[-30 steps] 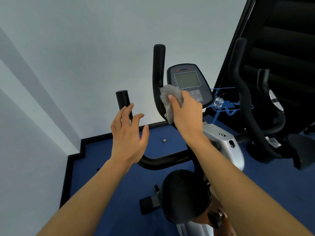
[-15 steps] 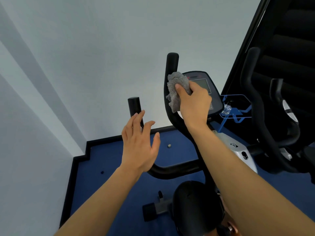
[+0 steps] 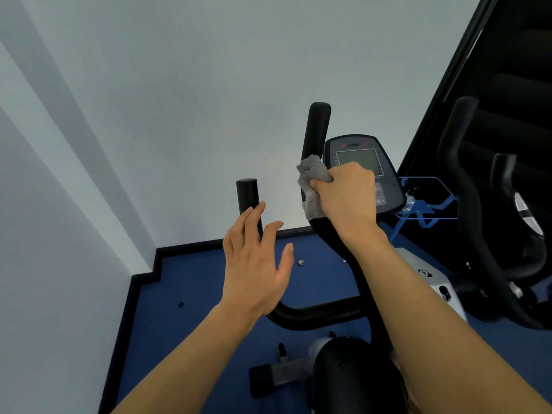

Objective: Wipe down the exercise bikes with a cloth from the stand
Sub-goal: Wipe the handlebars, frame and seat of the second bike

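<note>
An exercise bike stands in front of me with black handlebars, a display console (image 3: 361, 162) and a black seat (image 3: 355, 375). My right hand (image 3: 346, 195) is shut on a grey cloth (image 3: 310, 183) and presses it against the right handlebar upright (image 3: 316, 127), beside the console. My left hand (image 3: 254, 264) hovers open with fingers spread, just in front of the shorter left handlebar post (image 3: 248, 195), not gripping it. The lower curved bar (image 3: 313, 315) runs between my arms.
A second exercise bike (image 3: 490, 234) with black handlebars stands close on the right. A blue wire rack (image 3: 427, 204) sits behind the console. White walls meet in a corner to the left; the floor (image 3: 185, 324) is blue with a black skirting.
My right hand slid the cloth up the right handlebar upright and then a little back down. The view tilted upward. My left hand stayed open near the left post.
</note>
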### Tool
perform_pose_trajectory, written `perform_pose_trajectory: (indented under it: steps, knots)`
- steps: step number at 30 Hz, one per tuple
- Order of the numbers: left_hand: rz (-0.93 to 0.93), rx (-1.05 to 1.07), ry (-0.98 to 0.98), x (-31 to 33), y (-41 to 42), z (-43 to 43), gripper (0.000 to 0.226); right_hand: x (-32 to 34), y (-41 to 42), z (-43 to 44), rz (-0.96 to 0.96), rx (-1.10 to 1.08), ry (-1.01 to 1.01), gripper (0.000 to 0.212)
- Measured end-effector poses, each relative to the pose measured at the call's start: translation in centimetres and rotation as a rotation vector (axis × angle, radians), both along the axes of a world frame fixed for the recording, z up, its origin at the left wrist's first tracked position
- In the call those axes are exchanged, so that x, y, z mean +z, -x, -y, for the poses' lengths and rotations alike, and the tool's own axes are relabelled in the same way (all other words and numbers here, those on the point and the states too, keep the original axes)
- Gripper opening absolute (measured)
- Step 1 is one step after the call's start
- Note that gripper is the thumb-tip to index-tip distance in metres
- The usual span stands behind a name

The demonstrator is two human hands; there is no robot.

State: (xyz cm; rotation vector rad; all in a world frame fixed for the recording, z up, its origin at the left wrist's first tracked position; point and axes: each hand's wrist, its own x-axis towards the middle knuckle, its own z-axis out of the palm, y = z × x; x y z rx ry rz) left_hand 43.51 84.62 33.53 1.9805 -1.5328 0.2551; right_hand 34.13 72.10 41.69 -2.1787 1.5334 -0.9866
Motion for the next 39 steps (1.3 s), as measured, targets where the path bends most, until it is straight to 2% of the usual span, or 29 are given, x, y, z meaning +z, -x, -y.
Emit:
perform_pose_trajectory:
  steps: [3, 5, 10, 14, 17, 18, 21, 25, 31, 39]
  knots:
    - [-0.004, -0.018, 0.0, 0.1, -0.1, -0.1, 0.047, 1.7, 0.0, -0.1, 0.314, -0.072, 0.101, 0.038]
    - [-0.017, -0.024, 0.004, 0.2, -0.1, -0.1, 0.047, 2.9, -0.5, 0.2, 0.43, -0.081, 0.188, 0.031]
    - [-0.037, -0.024, 0.018, 0.2, -0.1, 0.1, 0.045, 3.2, -2.5, 1.8, 0.299, -0.071, 0.171, 0.028]
    - [-0.044, -0.004, 0.017, 0.1, 0.0, 0.3, 0.046, 0.3, -2.3, 1.0, -0.001, -0.083, 0.153, 0.021]
    - [-0.023, 0.004, -0.008, 0.2, 0.1, 0.2, 0.048, -0.3, -1.3, 0.1, -0.18, -0.029, 0.114, 0.035]
    - [-0.003, 0.01, -0.019, 0.2, 0.1, 0.2, 0.049, 0.2, -0.9, -0.3, -0.159, 0.005, 0.084, 0.037]
    - [0.047, 0.015, -0.045, 0.2, 0.0, 0.1, 0.052, 1.3, 0.8, -2.0, 0.033, 0.099, 0.047, 0.023]
    - [0.105, 0.031, -0.071, 0.3, 0.6, -0.4, 0.054, 1.4, 3.7, -4.8, 0.148, 0.099, 0.039, 0.041]
    - [0.053, -0.023, -0.046, 0.0, 1.4, -1.9, 0.056, 1.3, 7.7, -8.0, 0.239, 0.123, -0.067, 0.027]
    - [0.164, -0.027, -0.166, -2.2, 2.7, -4.2, 0.061, 0.7, 9.8, -12.2, 0.231, 0.119, -0.143, 0.019]
